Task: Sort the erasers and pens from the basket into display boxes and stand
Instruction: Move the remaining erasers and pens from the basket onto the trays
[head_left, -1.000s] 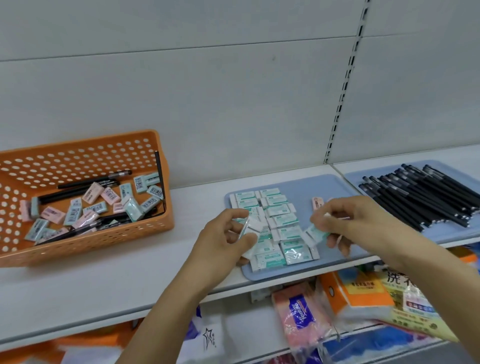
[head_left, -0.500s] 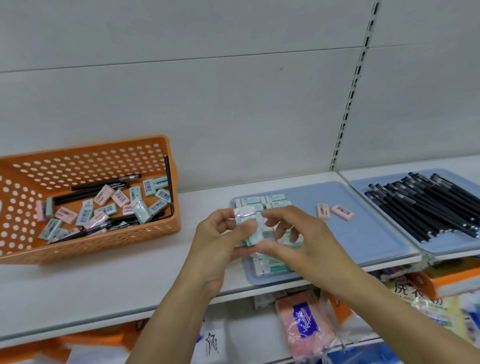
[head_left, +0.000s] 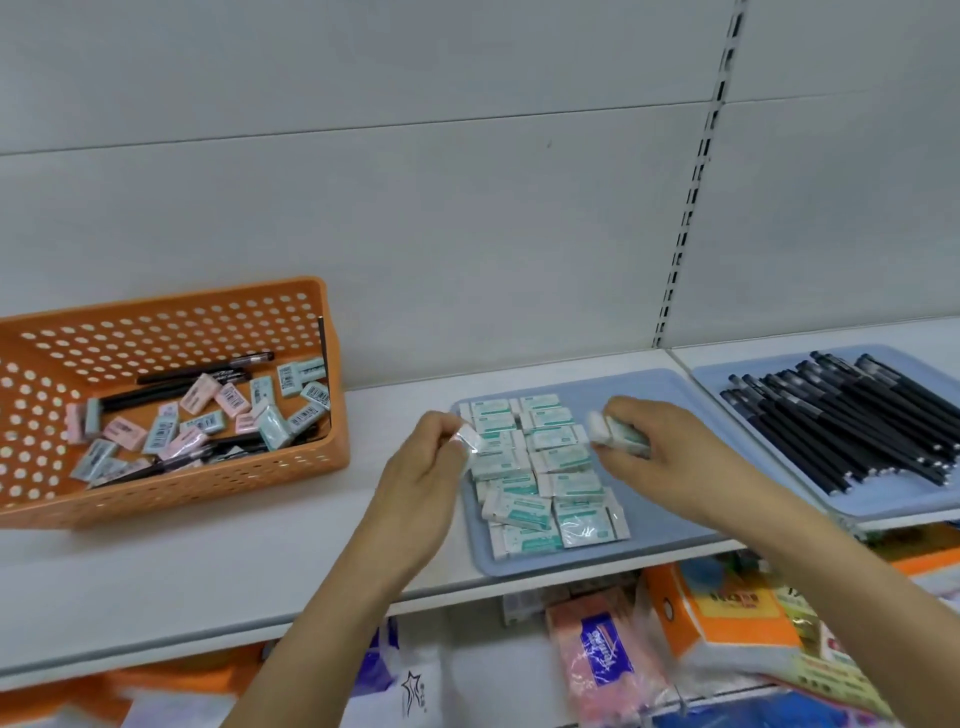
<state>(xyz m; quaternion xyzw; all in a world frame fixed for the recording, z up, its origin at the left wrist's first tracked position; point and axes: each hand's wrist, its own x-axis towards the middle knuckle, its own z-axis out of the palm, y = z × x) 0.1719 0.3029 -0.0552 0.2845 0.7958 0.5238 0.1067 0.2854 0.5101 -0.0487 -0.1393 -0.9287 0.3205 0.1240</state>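
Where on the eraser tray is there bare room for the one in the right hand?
The eraser tray is bare along its right part, between the eraser rows and the pen tray, under the right hand. The tray's left half is packed. White shelf lies free between orange basket and tray.

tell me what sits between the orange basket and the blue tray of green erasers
In the head view, only bare white shelf lies between the orange basket and the blue tray; the left hand hovers above that stretch.
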